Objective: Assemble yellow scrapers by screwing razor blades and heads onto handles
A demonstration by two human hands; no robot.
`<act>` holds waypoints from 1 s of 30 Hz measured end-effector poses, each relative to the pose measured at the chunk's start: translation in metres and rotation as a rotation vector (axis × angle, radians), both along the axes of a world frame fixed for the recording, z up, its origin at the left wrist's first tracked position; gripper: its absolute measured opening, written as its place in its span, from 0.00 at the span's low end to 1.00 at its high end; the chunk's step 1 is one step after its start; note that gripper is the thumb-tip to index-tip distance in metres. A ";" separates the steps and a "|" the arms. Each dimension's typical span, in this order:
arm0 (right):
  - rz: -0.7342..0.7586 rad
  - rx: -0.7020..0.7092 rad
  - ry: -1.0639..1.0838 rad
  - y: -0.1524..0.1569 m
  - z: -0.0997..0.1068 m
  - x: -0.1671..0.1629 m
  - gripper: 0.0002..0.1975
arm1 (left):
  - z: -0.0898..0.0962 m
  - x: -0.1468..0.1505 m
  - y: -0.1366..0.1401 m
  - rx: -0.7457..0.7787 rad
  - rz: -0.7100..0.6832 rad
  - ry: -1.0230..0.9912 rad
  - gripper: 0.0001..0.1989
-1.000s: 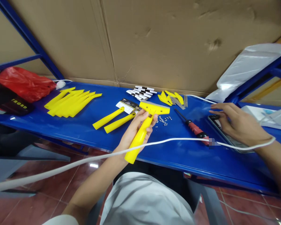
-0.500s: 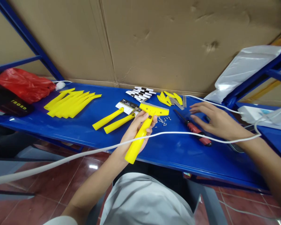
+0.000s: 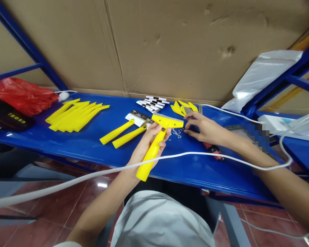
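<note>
My left hand [image 3: 145, 139] is closed around the handle of a yellow scraper [image 3: 149, 161], whose wide head with two holes points away from me and carries a metal blade edge. Over the small loose screws [image 3: 175, 132] hovers my right hand [image 3: 204, 128], its fingers bent and apart, with nothing visible between them. Beneath that hand lies a red and black screwdriver [image 3: 216, 152], its shaft hidden. Just beyond the fingertips are yellow plastic pieces [image 3: 179, 108] and metal blades [image 3: 200, 109], partly covered by the hand.
Two yellow-handled scrapers [image 3: 118, 132] lie left of my left hand on printed cards [image 3: 136, 118]. Further left is a row of yellow handles [image 3: 77, 116]. Rolled labels [image 3: 151, 103] sit at the back. A white cable [image 3: 195, 153] crosses in front; a phone [image 3: 238, 130] lies right.
My right hand has moved left from beside the screwdriver to the screws, its fingers now more bent. My left hand still holds the scraper in nearly the same place.
</note>
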State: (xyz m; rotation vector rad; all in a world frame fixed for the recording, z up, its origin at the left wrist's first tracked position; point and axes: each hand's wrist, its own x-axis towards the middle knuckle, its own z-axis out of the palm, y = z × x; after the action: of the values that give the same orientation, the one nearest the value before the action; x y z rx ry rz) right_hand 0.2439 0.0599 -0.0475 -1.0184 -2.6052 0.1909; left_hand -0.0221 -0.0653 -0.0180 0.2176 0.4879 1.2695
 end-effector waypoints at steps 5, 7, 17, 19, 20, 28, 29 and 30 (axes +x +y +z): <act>0.020 -0.017 0.038 0.000 -0.004 0.002 0.11 | 0.003 0.002 -0.001 -0.020 0.013 0.016 0.12; 0.018 -0.023 0.055 -0.003 0.000 0.004 0.10 | 0.002 0.002 -0.001 -0.016 0.024 0.025 0.11; -0.192 -0.016 0.630 -0.039 0.059 0.033 0.12 | 0.000 0.005 -0.003 0.018 0.004 0.086 0.07; -0.229 0.052 0.793 -0.045 0.066 0.038 0.13 | 0.001 0.006 -0.004 0.006 0.012 0.092 0.08; -0.239 0.111 0.860 -0.046 0.068 0.039 0.14 | 0.001 0.007 -0.004 -0.002 0.017 0.096 0.08; -0.227 0.489 1.040 -0.031 0.068 0.054 0.18 | -0.002 0.013 -0.004 -0.038 0.014 0.151 0.10; -0.223 0.527 1.038 -0.028 0.067 0.055 0.19 | -0.003 0.013 -0.004 -0.041 0.006 0.148 0.09; -0.219 0.562 1.039 -0.026 0.067 0.057 0.20 | -0.005 0.013 -0.004 -0.041 -0.001 0.144 0.09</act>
State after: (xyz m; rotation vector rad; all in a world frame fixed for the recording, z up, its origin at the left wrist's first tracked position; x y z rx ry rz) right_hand 0.3005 0.0340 0.0191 -0.6994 -1.4639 -0.0647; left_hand -0.0089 -0.0697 -0.0226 0.2758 0.6363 1.2469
